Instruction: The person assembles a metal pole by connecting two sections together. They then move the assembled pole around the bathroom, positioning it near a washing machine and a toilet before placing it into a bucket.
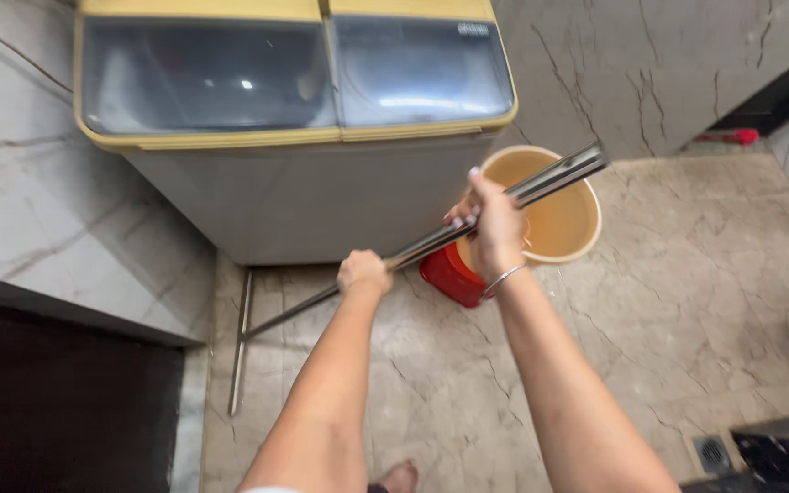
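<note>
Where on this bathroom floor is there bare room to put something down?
The widest free patch is the marble floor right of the right hand, between the beige bucket and the floor drain. It is crowded by the washing machine, where the red bucket and wiper pole sit.

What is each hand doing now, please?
Left hand: closed on the long shiny metal pole.
Right hand: closed on the same pole, higher up.

A beige veined marble floor (pixel 705 301) carries a grey twin-tub washing machine (pixel 312 196), a tan round plastic bucket (pixel 570 224) and a small red tub (pixel 449 274).
</note>
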